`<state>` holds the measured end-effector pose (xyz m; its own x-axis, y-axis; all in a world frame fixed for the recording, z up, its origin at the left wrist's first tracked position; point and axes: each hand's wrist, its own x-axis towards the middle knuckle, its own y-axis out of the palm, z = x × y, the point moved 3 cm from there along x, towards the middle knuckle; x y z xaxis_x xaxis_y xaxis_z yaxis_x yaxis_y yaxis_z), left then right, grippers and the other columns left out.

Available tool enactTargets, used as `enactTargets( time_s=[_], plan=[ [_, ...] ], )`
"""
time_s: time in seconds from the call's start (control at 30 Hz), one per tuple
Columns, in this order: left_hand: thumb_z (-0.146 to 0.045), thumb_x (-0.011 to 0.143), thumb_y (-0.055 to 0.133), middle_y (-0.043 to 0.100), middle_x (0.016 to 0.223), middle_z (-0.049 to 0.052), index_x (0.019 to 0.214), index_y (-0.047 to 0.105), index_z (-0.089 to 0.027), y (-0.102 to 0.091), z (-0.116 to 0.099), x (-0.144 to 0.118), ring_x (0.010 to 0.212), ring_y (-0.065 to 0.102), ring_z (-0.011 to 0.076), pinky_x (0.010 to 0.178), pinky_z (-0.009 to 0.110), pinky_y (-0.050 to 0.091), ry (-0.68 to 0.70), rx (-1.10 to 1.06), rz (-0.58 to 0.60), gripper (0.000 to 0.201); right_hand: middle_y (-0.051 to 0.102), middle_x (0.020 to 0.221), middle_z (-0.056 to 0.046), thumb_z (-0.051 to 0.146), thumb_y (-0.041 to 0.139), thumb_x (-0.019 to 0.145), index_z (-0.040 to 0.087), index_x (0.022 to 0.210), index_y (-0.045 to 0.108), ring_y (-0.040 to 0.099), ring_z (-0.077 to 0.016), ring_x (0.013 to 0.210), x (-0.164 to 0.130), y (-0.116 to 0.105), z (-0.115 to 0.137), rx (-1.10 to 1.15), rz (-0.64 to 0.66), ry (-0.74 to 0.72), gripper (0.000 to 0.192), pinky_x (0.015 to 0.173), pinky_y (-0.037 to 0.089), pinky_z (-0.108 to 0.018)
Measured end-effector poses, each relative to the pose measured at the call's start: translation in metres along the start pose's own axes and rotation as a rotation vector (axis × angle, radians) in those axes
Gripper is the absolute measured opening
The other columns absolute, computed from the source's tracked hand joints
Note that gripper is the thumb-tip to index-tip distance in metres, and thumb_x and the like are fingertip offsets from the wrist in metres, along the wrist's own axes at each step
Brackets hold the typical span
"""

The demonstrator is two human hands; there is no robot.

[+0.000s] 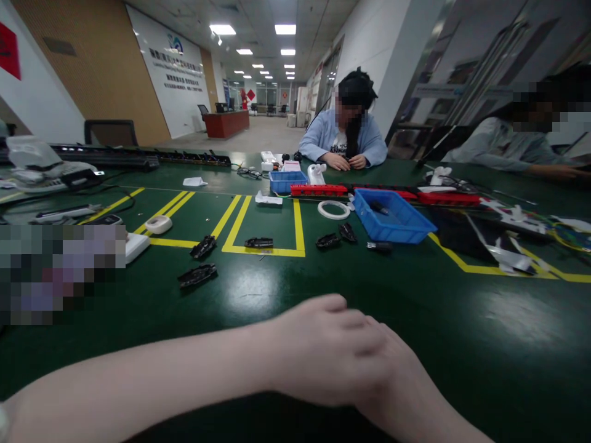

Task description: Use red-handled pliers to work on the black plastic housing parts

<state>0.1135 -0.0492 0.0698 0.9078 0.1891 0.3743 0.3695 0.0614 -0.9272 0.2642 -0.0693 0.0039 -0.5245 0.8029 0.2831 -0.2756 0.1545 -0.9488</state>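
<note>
My left hand (pixel 327 354) reaches in from the left, low over the green table (pixel 286 280). Its fingers are curled and closed, lying against my right hand (pixel 399 363), which comes from the lower right. The left hand covers most of the right hand's fingers, and whatever is between the two is hidden. Beyond them lie several small black molded parts: one black part (pixel 197 275) to the left, another black part (pixel 259 242) inside a yellow-taped box, and a pair with one black part (pixel 327 240) farther right. Neither hand touches these.
A blue bin (pixel 394 231) holds a dark part, with a white tape ring (pixel 333 210) beside it. Red strips (pixel 318 190) run across behind. A smaller blue bin (pixel 287 180) stands farther back. A person (pixel 344 138) sits opposite; another sits at right. Black sheet (pixel 475 237) and cables lie right.
</note>
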Motion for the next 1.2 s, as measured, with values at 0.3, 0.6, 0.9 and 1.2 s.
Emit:
enactTargets(
  time_s=[0.3, 0.6, 0.9, 1.2],
  plan=[
    [-0.033, 0.093, 0.056, 0.055, 0.121, 0.008, 0.12, 0.056, -0.018, 0.007, 0.136, -0.045, 0.104, 0.059, 0.0226, 0.084, 0.034, 0.051, -0.731, -0.129, -0.027, 0.032, 0.065, 0.112, -0.006, 0.026, 0.066, 0.077, 0.026, 0.127, 0.054, 0.061, -0.0236, 0.097, 0.0, -0.006, 0.003, 0.19, 0.033, 0.03, 0.052, 0.08, 0.052, -0.041],
    [-0.036, 0.087, 0.065, 0.059, 0.121, 0.017, 0.124, 0.058, -0.009, 0.075, 0.185, 0.035, 0.116, 0.055, 0.0329, 0.098, 0.044, 0.046, -0.867, -0.238, 0.021, 0.046, 0.065, 0.114, -0.005, 0.028, 0.067, 0.076, 0.029, 0.129, 0.054, 0.061, -0.0242, 0.099, -0.007, -0.008, 0.001, 0.218, 0.073, 0.035, 0.054, 0.082, 0.051, -0.042],
    [-0.019, 0.081, 0.073, 0.06, 0.115, 0.005, 0.114, 0.061, -0.018, 0.056, 0.148, 0.01, 0.099, 0.062, 0.0172, 0.087, 0.031, 0.054, -0.635, -0.395, -0.046, 0.035, 0.067, 0.112, -0.004, 0.035, 0.067, 0.078, 0.028, 0.128, 0.056, 0.062, -0.0226, 0.095, -0.007, -0.01, -0.002, 0.255, 0.059, 0.02, 0.052, 0.079, 0.051, -0.039],
    [-0.015, 0.091, 0.06, 0.059, 0.113, 0.005, 0.114, 0.054, -0.021, -0.02, 0.036, -0.026, 0.102, 0.062, 0.0164, 0.085, 0.024, 0.056, -0.304, -0.455, -0.157, 0.024, 0.069, 0.102, -0.006, 0.03, 0.068, 0.075, 0.023, 0.107, 0.064, 0.062, -0.0245, 0.089, -0.003, -0.017, 0.006, 0.223, 0.052, -0.014, 0.032, 0.072, 0.05, -0.039]
  ],
)
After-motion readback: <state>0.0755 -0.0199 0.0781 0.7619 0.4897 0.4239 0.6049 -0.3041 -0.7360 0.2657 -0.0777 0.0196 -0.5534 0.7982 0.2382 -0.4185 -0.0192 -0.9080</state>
